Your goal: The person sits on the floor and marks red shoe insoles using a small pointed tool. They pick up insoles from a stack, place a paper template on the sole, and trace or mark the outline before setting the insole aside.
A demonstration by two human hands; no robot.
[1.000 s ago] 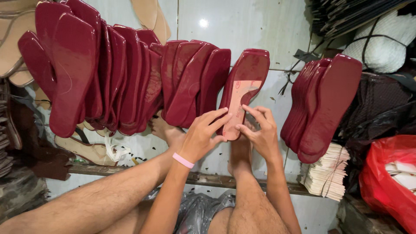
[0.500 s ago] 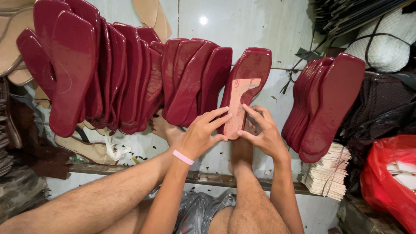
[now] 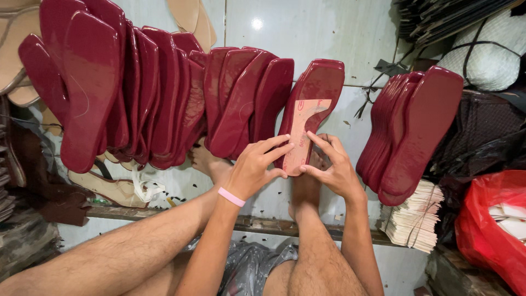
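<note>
Your left hand and right hand press a tan insert onto a dark red sole. Red sole rows lean left and right; red bag far right.

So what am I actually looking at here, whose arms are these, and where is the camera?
No machine here: a person wears the camera on their head, so you look down their own arms and bare legs. Their left hand, with a pink wristband, and right hand press a tan insole piece onto a dark red shoe sole. More red soles lean in a row against the tiled wall, with another stack to the right, above a pile of paper-like sheets and beside a red plastic bag.
</note>
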